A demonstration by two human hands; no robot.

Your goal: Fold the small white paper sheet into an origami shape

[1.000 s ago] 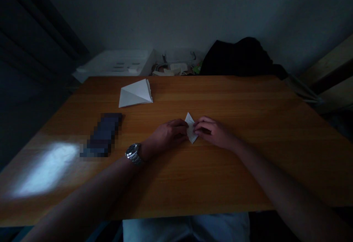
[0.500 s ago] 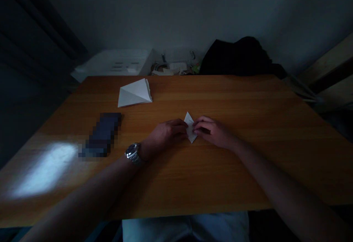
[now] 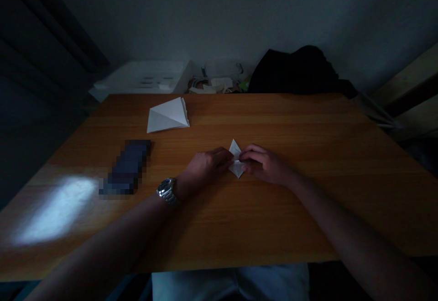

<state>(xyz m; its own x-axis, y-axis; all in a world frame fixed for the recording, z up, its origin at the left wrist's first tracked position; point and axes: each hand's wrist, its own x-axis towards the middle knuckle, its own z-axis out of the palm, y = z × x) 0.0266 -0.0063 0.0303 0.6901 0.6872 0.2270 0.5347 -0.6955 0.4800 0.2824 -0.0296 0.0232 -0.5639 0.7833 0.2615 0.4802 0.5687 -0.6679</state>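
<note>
A small piece of folded white paper (image 3: 237, 168), pointed at its far and near ends, lies on the wooden table between my two hands. From the left, my left hand (image 3: 212, 164) has its fingers closed on the paper's left side; a metal watch (image 3: 167, 190) is on that wrist. My right hand (image 3: 263, 163) pinches the right side, fingers curled and tips at the paper's edge. The fingertips cover both side corners. A crease or flap edge runs across the paper's middle.
Folded white sheets (image 3: 169, 115) lie at the table's (image 3: 301, 219) back left. A pixelated dark rectangular object (image 3: 128, 166) rests on the left. Behind the far edge are a white plastic basket (image 3: 140, 77), small clutter (image 3: 217, 84) and black cloth (image 3: 294, 72).
The small paper's near half looks different: a cross edge now shows at its middle and the lower part appears wider. Both hands have shifted only slightly.
</note>
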